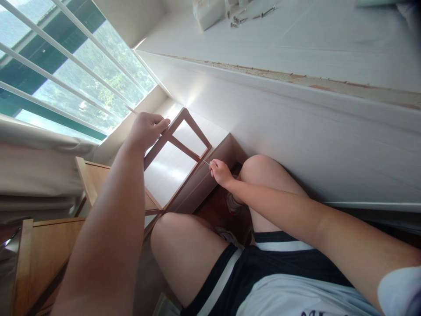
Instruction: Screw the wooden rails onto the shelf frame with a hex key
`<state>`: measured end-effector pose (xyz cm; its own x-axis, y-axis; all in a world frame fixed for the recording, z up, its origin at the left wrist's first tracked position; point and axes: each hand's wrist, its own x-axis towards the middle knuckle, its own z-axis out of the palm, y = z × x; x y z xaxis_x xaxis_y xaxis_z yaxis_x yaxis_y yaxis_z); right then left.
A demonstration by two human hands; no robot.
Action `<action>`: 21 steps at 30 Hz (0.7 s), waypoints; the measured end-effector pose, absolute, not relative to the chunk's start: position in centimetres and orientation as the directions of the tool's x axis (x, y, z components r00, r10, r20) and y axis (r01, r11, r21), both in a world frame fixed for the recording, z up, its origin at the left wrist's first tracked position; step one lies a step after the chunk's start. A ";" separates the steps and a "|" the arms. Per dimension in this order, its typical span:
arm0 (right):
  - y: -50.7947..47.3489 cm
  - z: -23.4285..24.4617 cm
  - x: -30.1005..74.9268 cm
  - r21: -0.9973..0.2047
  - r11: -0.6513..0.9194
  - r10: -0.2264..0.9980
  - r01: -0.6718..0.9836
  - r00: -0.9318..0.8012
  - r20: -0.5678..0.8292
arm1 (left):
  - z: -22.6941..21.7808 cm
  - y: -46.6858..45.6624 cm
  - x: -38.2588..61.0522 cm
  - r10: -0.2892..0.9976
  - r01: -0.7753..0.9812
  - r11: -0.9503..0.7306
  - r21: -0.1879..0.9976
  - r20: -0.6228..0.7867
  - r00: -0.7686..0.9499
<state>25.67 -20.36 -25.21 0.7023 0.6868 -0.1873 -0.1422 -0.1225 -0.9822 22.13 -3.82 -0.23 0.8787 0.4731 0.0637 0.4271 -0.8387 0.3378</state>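
My left hand (146,128) is wrapped over the upper rail of a brown wooden frame (184,148) with crossbars, which stands tilted on a white ledge. Low on the frame, close to where a crossbar meets the lower rail, my right hand (220,172) is closed around a thin metal rod (205,162) that looks like a hex key. The rod's tip points at that joint; whether it sits in a fastener is too small to tell. Its other end is hidden in my fingers.
Several screws (239,20) lie beside a white block-shaped object (209,14) on the white tabletop (296,48), whose edge is chipped. Wooden furniture parts (49,245) stand at the lower left. A barred window (82,66) and a curtain (36,166) are at the left.
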 end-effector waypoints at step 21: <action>-20.0 -25.4 25.6 -0.973 -0.044 0.691 -0.225 0.697 -0.192 | -0.2 -3.8 22.2 0.487 0.431 -0.827 0.360 0.078 0.870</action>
